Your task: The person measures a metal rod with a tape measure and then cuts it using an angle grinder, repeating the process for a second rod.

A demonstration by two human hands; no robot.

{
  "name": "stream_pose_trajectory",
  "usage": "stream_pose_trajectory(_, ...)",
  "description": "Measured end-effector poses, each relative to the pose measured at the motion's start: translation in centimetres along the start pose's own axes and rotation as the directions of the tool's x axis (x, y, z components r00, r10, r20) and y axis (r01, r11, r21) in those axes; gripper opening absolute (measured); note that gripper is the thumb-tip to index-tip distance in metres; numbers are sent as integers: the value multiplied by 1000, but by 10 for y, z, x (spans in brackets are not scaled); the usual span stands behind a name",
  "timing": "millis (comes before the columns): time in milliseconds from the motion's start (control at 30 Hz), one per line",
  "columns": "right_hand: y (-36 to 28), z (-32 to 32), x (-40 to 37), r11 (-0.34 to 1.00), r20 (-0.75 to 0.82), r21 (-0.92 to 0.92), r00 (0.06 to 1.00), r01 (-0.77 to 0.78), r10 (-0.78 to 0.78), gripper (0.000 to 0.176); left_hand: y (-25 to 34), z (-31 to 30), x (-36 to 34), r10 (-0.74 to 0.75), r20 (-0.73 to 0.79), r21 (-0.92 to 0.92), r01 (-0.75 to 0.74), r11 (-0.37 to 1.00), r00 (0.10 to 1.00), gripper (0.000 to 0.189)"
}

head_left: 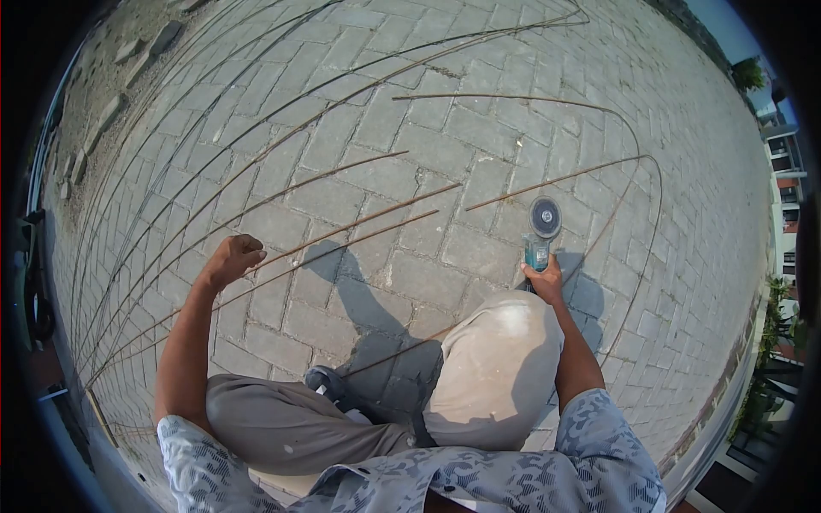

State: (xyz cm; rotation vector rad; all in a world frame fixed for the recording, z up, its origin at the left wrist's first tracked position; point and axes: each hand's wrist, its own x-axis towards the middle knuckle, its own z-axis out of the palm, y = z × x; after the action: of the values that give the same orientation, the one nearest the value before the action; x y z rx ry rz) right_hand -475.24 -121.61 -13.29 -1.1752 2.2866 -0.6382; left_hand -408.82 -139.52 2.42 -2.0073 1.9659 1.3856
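Note:
My right hand [545,280] is wrapped round the teal body of an angle grinder [537,253], beside my raised knee. Its round dark disc [546,217] points away from me, over the paving. On the left, my left hand [234,260] is closed, fingers curled and thumb against them. A thin rusty steel rod [368,221] runs up to its fingers in this view; I cannot tell whether they grip it. Just below lies a second rod [359,245], roughly parallel. Another rod end [513,195] lies near the disc, its bar bending round to the right.
Long bent steel rods [329,91] sweep across the block paving [479,256] from far to left. One hooked rod [530,97] curves ahead. Loose kerb stones [154,51] line dirt at upper left. My shoe [325,380] is beside a rod. Buildings and plants stand at far right.

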Motion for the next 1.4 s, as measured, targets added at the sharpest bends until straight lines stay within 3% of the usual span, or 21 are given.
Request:
stream_pose_trajectory(133, 9, 9, 4, 998, -23, -30, 998, 61, -62, 55, -21, 1, 8, 27, -20, 62, -26, 998, 999, 34)
stream_pose_trajectory(433, -7, 6, -3, 998, -33, 55, 999, 13, -11, 52, -62, 1, 15, -3, -61, 163, 13, 987, 998, 40)
stream_pose_trajectory(633, -13, 5, -5, 997, -33, 70, 998, -43, 46, 55, -64, -2, 14, -25, -55, 174, 34, 984, 998, 43)
stream_pose_trajectory(1133, -24, 5, -8, 998, -73, 65, 997, 10, -5, 47, -74, 0, 21, 62, -31, 222, -54, 973, 998, 42)
stream_pose_trajectory(1400, -6, 9, 2, 996, -5, 71, 999, -45, 46, 56, -80, 2, 24, 46, -33, 185, -39, 982, 998, 39)
